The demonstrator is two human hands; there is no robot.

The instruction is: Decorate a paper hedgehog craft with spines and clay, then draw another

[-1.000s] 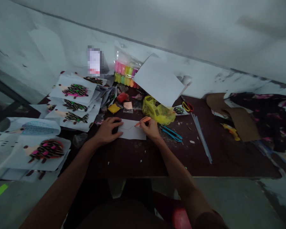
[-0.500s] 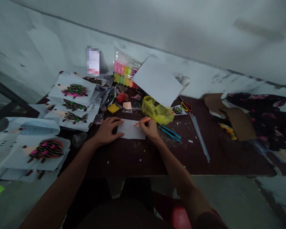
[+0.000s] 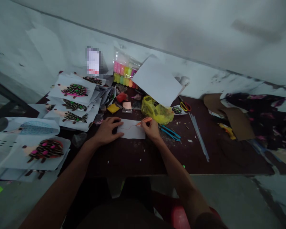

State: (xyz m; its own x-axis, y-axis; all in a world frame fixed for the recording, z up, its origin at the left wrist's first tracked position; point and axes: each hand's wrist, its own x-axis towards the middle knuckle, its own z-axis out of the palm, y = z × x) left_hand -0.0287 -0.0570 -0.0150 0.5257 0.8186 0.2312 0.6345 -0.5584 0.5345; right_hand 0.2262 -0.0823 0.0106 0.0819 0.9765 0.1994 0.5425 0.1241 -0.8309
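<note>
A small white sheet of paper (image 3: 132,133) lies on the dark table, with a thin orange-brown line drawn across it. My left hand (image 3: 107,130) rests on its left edge, thumb and fingers spread. In a pinch my right hand (image 3: 153,129) holds an orange marker pen (image 3: 146,120), its tip at the sheet's upper right part. Just beyond the sheet sit a yellow packet (image 3: 113,108), a peach-coloured packet (image 3: 127,105) and a red packet (image 3: 121,97). To the right of my right hand lies a blue cutter-like tool (image 3: 170,132).
Stacked sheets with hedgehog pictures (image 3: 73,90) fill the left side. Behind are a bag of coloured clay (image 3: 124,71), a large white sheet (image 3: 157,81) and a yellow plastic bag (image 3: 154,111). Scissors (image 3: 186,106), translucent sticks (image 3: 199,136) and brown cardboard (image 3: 239,122) lie right.
My right hand has shifted slightly right with the marker pen, and the drawn line reaches a little further. My left hand stays in place on the paper.
</note>
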